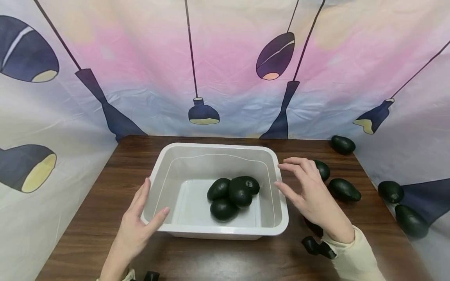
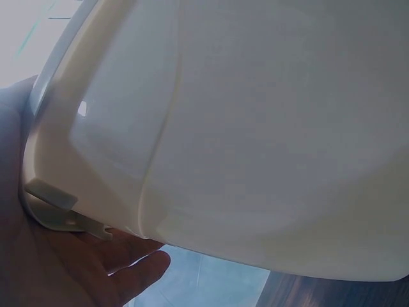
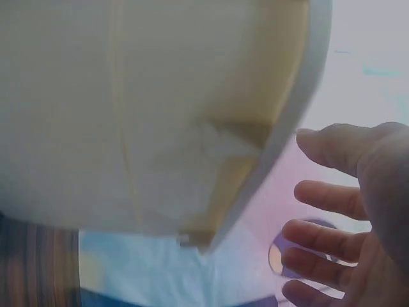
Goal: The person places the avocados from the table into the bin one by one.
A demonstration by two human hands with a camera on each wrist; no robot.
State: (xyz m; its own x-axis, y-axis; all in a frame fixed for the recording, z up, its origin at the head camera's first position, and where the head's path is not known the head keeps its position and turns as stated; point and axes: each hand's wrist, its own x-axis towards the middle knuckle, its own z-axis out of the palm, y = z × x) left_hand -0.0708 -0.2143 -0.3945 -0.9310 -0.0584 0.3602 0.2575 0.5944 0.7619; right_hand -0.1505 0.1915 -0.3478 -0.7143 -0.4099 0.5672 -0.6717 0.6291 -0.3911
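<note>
A white plastic tub stands on the brown table, with several dark green avocados clustered inside it. At its front left corner is my left hand, thumb above the rim and fingers fairly straight along the outer side. In the left wrist view, that hand lies against the underside of the tub's rim. My right hand is beside the right rim, fingers spread and gently bent, holding nothing. The right wrist view has its fingers apart from the tub wall, the thumb tip very near the rim.
More avocados lie to the right: one at the back corner, one beside my right hand, and others at the table's right edge. A printed cloth hangs behind the wooden table.
</note>
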